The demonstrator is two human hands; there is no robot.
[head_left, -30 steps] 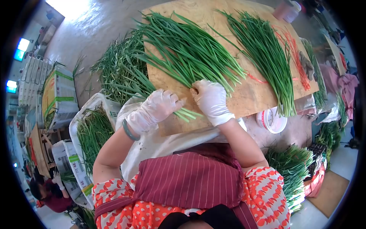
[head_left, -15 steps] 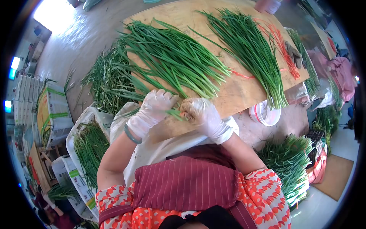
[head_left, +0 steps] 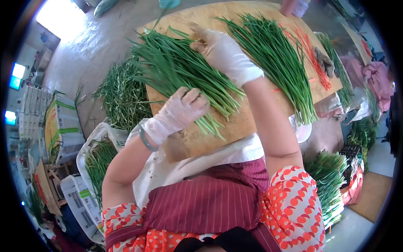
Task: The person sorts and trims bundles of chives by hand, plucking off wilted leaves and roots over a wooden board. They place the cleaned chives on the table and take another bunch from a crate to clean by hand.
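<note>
A large bunch of garlic chives lies on the wooden board, leaves to the upper left and pale stems to the lower right. My left hand, in a whitish glove, is closed low over the near side of this bunch, with stems showing beneath it and blurred leaves beyond. My right hand, also gloved, is above the upper part of the bunch, fingers curled together. What its fingertips hold, if anything, cannot be made out. To its right lies a second bunch of chives.
Red ties and a dark glove lie at the right of the wooden board. Loose leaves are heaped at its left. A white crate of chives stands lower left; more chives are stacked lower right.
My hands, close together at the board's near edge before, have moved apart. The right went up over the bunch; the left shifted slightly right. Several stems now show below the left hand.
</note>
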